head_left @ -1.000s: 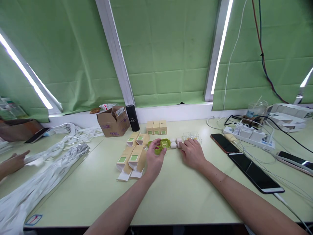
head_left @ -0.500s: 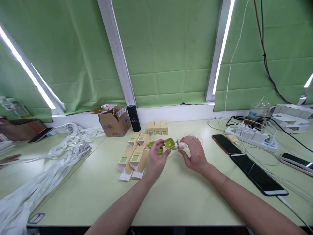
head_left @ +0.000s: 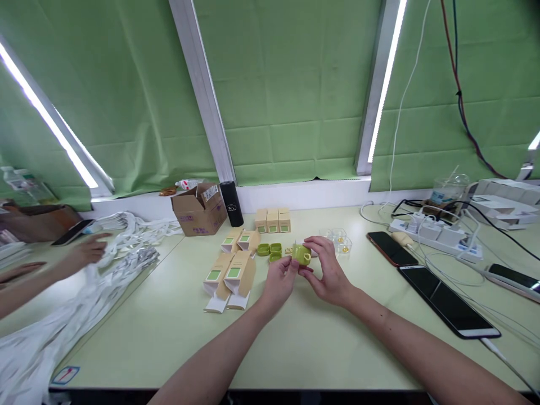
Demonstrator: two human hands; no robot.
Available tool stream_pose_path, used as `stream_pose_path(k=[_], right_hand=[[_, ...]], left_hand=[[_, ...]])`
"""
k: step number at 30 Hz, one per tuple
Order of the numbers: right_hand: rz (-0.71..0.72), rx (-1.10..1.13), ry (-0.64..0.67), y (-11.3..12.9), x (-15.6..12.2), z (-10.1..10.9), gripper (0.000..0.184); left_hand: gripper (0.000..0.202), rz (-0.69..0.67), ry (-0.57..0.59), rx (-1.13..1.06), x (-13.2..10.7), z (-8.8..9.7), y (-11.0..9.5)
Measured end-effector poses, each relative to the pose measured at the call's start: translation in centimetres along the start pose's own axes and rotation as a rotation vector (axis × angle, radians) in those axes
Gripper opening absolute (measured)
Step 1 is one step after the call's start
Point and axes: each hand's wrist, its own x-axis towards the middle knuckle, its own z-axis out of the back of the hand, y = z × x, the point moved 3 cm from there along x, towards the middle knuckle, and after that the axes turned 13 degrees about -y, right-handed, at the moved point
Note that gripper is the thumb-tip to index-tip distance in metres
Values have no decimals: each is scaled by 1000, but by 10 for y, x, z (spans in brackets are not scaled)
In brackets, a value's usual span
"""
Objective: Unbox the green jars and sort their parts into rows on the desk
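Observation:
A small green square case [head_left: 302, 255] with a loop on its side is raised above the table, between both hands. My left hand [head_left: 276, 287] pinches its lower left edge with thumb and fingers. Fingers and thumb of my right hand [head_left: 331, 271] close on its right side and partly cover it. Just beyond my left hand lie several green square pieces [head_left: 275, 248] and tiny yellowish pieces [head_left: 289, 250]. Behind my right hand are clear round plastic pieces [head_left: 343, 243] with gold-coloured spots. Left of my hands, open kraft paper boxes [head_left: 239, 273] lie with white flaps out.
Three small closed boxes [head_left: 273, 219] stand at the back, near a black bottle [head_left: 231, 203] and a cardboard carton [head_left: 199, 211]. Phones [head_left: 447, 301] and a power strip [head_left: 439, 239] with cables lie right. Another person's hand [head_left: 86, 253] is over white straps [head_left: 97, 298] at left.
The green case has turned over and moved slightly right, showing its loop. My right hand has come in onto it. Another person's arm has entered at left.

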Motion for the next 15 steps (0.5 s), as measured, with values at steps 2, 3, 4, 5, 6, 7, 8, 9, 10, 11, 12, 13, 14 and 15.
stream_pose_path(k=[2,3,4,5,6,7,8,9,10,11,12,13,14,15], right_hand=[[-10,23,-8,-2,0,-1,53],[-15,37,-14,-2,0,-1,50],[-20,50,-18,-3,1,-1,48],[-28,61,-20,-3,1,-1,46],[-37,69,-22,-4,2,-1,44],[-46,76,-24,-4,2,0,42],[-55,82,-25,-4,2,0,41],[-65,89,-26,-4,2,0,40],[-80,95,-29,-5,3,1,39],[-100,100,-33,-5,3,1,39],[-125,106,-33,-5,2,2,39],[-151,112,-30,-5,2,2,40],[-173,120,-26,-5,2,2,40],[-188,129,-21,-5,2,2,41]], left_hand=[[67,-59,-8,88,0,0,2],[68,-87,-16,121,-1,1,3],[68,-110,-23,145,0,1,3],[67,-130,-27,161,0,1,3],[65,-148,-31,175,0,2,3],[62,-167,-43,188,1,2,2],[57,-184,-66,202,2,3,1],[50,-197,-103,215,3,4,0],[43,-208,-149,229,3,6,-1],[38,-220,-197,244,4,8,-3],[35,-234,-238,262,3,9,-5],[32,-255,-268,283,3,10,-7],[30,-283,-282,308,2,10,-9],[28,-314,-284,330,1,10,-12]])
